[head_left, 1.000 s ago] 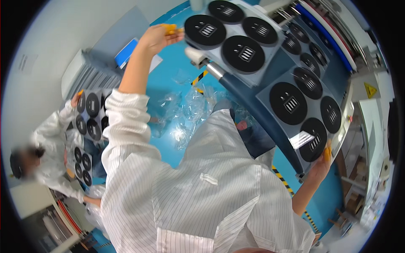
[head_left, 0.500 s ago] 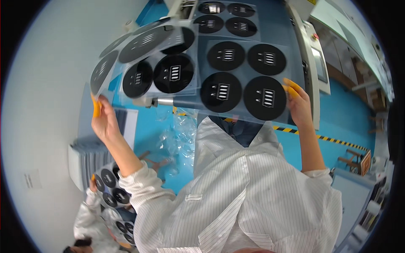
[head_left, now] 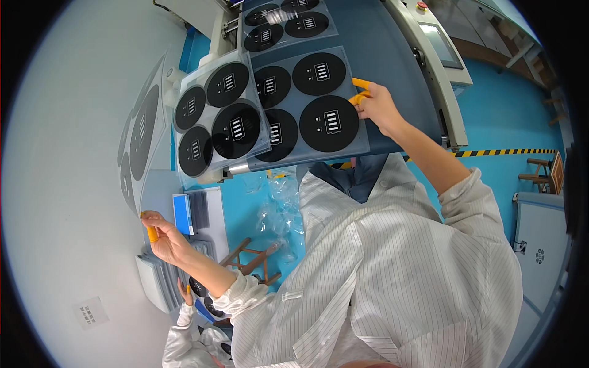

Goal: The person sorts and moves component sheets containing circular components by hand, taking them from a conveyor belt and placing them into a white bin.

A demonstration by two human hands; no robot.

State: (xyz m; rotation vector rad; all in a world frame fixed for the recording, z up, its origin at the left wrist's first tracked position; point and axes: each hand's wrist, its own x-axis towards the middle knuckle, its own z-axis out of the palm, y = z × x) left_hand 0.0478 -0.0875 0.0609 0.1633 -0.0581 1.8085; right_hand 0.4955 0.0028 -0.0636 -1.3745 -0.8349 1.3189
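Note:
My left hand (head_left: 165, 238) pinches the lower corner of a clear sheet with large black discs (head_left: 146, 135), which hangs tilted, well to the left of the machine. At the belt, my right hand (head_left: 380, 109) has thumb and finger closed on the right edge of another clear sheet (head_left: 331, 122) printed with black discs. That sheet's left part overlaps a pile of similar sheets (head_left: 230, 83) at the belt's left front corner. Yellow finger covers are on fingers of both hands. Farther up the belt lies one more disc-printed sheet (head_left: 307, 24).
The dark conveyor belt (head_left: 380, 55) runs away from me, beside a control screen (head_left: 440, 46) and red button (head_left: 421, 6). Crumpled clear film (head_left: 276, 214) and a wooden stool (head_left: 248, 260) stand below. A co-worker's sleeve (head_left: 184, 331) shows at the lower left.
My left hand has carried its sheet left and away from the pile. My right hand has moved left with its sheet, which now overlaps the pile. The view has turned.

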